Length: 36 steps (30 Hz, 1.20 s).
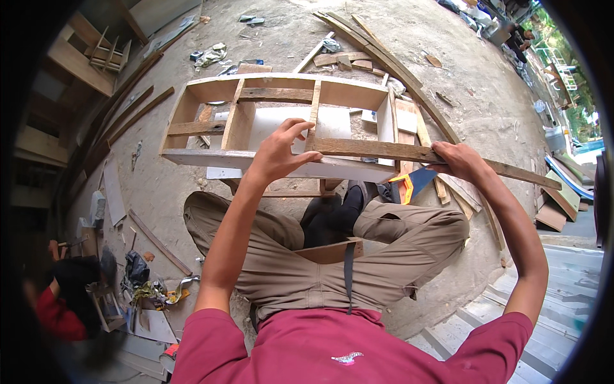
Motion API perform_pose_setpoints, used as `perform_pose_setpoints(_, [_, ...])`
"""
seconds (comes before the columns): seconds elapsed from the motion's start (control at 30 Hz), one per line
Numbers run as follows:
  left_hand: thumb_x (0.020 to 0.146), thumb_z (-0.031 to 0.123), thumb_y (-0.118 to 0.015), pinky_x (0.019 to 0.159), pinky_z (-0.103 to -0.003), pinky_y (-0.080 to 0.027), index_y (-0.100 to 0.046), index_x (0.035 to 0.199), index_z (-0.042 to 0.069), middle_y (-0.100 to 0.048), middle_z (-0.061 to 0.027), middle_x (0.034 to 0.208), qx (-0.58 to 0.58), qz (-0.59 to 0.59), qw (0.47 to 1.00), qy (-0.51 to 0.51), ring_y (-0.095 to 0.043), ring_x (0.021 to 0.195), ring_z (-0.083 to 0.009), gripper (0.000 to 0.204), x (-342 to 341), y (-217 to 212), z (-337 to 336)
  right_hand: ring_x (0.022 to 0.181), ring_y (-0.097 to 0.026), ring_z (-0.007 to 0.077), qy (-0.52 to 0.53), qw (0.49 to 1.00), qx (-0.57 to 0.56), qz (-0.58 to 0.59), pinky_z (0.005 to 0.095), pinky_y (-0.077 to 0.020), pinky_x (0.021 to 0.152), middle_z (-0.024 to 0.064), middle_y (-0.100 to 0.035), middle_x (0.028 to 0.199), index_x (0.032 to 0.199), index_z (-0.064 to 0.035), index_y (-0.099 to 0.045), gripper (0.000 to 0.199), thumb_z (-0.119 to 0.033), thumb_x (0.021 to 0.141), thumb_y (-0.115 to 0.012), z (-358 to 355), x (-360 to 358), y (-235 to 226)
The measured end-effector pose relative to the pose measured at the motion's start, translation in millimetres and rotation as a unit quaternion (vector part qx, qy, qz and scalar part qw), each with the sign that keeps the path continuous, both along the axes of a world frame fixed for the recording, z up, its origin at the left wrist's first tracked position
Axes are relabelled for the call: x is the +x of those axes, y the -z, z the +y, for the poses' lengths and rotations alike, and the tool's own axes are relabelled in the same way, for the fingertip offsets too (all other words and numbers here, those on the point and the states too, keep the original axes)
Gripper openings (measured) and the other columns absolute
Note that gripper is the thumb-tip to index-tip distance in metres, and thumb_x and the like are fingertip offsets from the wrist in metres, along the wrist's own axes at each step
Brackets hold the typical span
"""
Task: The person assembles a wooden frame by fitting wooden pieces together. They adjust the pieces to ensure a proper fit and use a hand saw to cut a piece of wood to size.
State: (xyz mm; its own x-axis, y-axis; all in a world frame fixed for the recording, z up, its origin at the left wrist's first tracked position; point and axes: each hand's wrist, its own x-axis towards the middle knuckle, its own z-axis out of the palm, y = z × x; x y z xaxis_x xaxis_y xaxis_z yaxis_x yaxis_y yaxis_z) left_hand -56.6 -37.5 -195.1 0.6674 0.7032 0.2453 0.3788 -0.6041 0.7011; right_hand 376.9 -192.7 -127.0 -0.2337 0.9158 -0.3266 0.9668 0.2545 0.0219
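Observation:
A wooden frame (364,168) with cross dividers, its near side whitish, lies in front of my bent legs. One long wooden strip (377,149) crosses its right compartment, and the far end of the strip sticks out well past the frame's right side. My right hand (459,160) grips this strip beyond the frame. At the strip's left end, my left hand (281,148) has thumb and fingers apart, the fingertips by a divider (315,105) and the thumb by the near board. Below the strip, a hand saw (403,189) with a yellow-orange handle and blue blade lies near my foot.
Loose wooden strips (390,61) and offcuts lie behind and right of the frame. Metal sheets (556,281) are at the lower right. Another person in a red sleeve (57,313) works at the lower left, near scraps (150,291). Wooden furniture (80,64) stands at the upper left.

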Motion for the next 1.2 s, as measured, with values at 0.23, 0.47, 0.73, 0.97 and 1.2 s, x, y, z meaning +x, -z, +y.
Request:
perform_pose_setpoints(0.23, [0.078,0.03,-0.089,0.088,-0.037,-0.058,-0.068,0.127,0.011,-0.062,-0.0074,0.132,-0.019,-0.005,1.0,-0.007,-0.069,0.103,-0.0218,0.057,-1,1,-4,0.08,-0.066,0.0406,-0.023,0.999,0.006,0.022,0.0485,-0.0535,0.066,0.0166,-0.065,0.093,0.108,-0.0071,-0.051,0.048,-0.048,0.091,-0.071,-2,-3,3])
perform_pose_setpoints(0.47, [0.078,0.03,-0.088,0.088,-0.037,-0.058,-0.07,0.123,0.01,-0.063,-0.0062,0.131,-0.024,-0.006,1.0,-0.014,-0.069,0.103,-0.0213,0.052,-2,-2,-8,0.079,-0.065,0.0421,-0.013,0.998,0.016,0.061,0.0493,-0.0524,0.065,0.0179,-0.063,0.092,0.107,-0.0066,-0.051,0.045,-0.043,0.091,-0.072,-9,-13,2])
perform_pose_setpoints(0.73, [0.078,0.028,-0.088,0.087,-0.036,-0.058,-0.07,0.121,0.009,-0.063,-0.005,0.13,-0.038,-0.009,0.999,-0.02,-0.069,0.101,-0.0202,0.05,-2,-3,-7,0.079,-0.066,0.0414,-0.009,0.999,0.011,0.03,0.0491,-0.0527,0.065,0.0169,-0.063,0.093,0.108,-0.0066,-0.049,0.045,-0.041,0.091,-0.073,-6,-10,0])
perform_pose_setpoints(0.97, [0.079,0.03,-0.088,0.086,-0.036,-0.059,-0.071,0.12,0.009,-0.064,-0.0045,0.129,-0.015,-0.006,1.0,-0.022,-0.07,0.099,-0.0204,0.049,-1,-3,-8,0.078,-0.066,0.041,-0.02,0.999,0.007,0.032,0.0488,-0.0526,0.064,0.0167,-0.063,0.093,0.107,-0.0069,-0.049,0.046,-0.042,0.091,-0.073,-8,-11,-1])
perform_pose_setpoints(1.2, [0.079,0.041,-0.085,0.081,-0.04,-0.059,-0.072,0.116,0.011,-0.065,-0.0011,0.126,0.0,-0.01,0.999,-0.03,-0.072,0.096,-0.0216,0.049,0,2,-8,0.08,-0.066,0.0408,-0.018,0.999,-0.002,0.036,0.0484,-0.0523,0.064,0.0172,-0.063,0.093,0.106,-0.0062,-0.049,0.046,-0.041,0.09,-0.074,-6,-10,-1])
